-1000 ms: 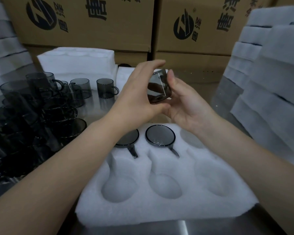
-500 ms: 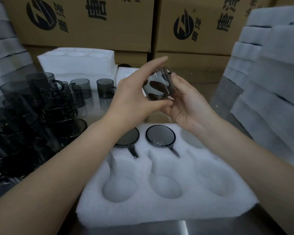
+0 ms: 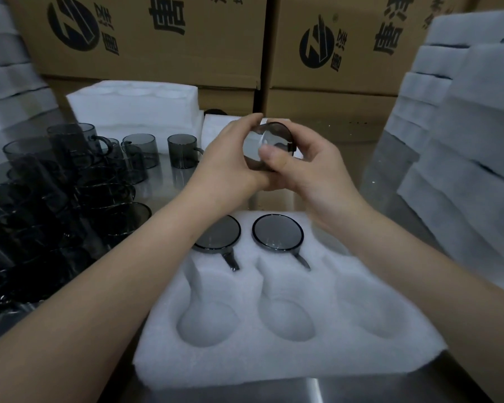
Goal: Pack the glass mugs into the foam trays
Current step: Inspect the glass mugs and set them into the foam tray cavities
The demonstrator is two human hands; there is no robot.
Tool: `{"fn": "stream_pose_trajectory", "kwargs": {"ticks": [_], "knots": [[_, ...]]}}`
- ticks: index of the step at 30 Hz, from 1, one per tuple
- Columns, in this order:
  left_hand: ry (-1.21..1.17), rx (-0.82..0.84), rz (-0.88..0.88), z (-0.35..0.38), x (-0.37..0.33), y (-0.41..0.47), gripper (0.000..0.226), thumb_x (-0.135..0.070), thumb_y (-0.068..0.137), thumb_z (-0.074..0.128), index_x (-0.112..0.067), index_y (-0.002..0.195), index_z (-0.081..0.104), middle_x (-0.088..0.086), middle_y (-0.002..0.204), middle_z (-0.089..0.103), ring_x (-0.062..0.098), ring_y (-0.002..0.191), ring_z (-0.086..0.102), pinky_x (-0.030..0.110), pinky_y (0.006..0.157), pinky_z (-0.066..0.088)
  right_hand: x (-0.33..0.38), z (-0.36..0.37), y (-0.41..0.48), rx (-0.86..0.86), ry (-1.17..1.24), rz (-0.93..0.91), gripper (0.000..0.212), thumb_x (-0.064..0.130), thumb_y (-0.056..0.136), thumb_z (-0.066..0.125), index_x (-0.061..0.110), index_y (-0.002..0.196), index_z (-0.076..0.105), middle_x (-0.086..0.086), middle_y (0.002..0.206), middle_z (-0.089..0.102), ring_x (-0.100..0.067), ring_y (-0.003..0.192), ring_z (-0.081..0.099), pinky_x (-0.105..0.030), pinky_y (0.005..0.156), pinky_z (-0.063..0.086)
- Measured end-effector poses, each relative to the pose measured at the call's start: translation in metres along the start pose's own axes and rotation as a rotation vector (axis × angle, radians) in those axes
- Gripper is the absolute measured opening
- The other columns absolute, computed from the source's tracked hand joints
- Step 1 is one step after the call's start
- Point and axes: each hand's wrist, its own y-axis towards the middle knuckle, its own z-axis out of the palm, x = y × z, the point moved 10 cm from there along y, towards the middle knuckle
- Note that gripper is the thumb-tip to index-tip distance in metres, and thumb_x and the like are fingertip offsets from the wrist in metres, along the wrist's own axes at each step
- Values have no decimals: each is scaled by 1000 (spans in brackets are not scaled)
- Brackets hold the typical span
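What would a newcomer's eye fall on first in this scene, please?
First, the centre of the view: the left hand and right hand together hold a smoky glass mug above the foam tray. Next, two packed mugs sit in the tray's far row, while the three near slots are empty. A dark crowd of loose mugs stands at the left.

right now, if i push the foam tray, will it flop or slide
The foam tray looks thick, so it probably stays stiff. Likely light, it may skid on the shiny table. Its two seated mugs should ride along.
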Motion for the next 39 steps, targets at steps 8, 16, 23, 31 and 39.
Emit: {"fn": "stream_pose_trajectory", "kwargs": {"ticks": [8,16,23,31,39], "knots": [[30,30,35,4,-11,-4,70,-20,62,87,-27,126,59,-8,117,64,11,90,64,25,87,51,8,-7,-4,-54,-104,-40,15,23,83,76,17,87,62,14,73,64,-14,63,67,-31,49,55],[23,28,79,4,-16,-5,74,-22,61,90,-24,129,59,-9,124,61,-2,102,61,15,93,45,-7,-16,2,-118,104,95,26,34,94,62,15,79,69,-13,75,63,-25,49,58,-27,41,45],[-137,2,13,-3,-6,-1,55,-20,69,86,-19,119,64,-10,114,67,-7,110,56,18,88,50,-17,1,3,88,341,250,22,19,101,48,8,108,65,-4,87,66,-13,54,57,-25,51,52],[-149,44,-33,-2,1,-1,52,-16,68,87,-16,116,66,-5,109,68,6,110,61,37,87,57,-15,9,1,174,266,216,36,15,74,68,10,108,61,0,83,61,-11,59,58,-27,57,54],[29,72,84,4,-14,-6,63,-20,66,87,-23,124,60,-10,117,64,5,96,65,22,89,50,-4,-9,1,-39,39,77,18,25,92,66,15,80,56,-8,74,60,-20,46,55,-29,44,50]]}}
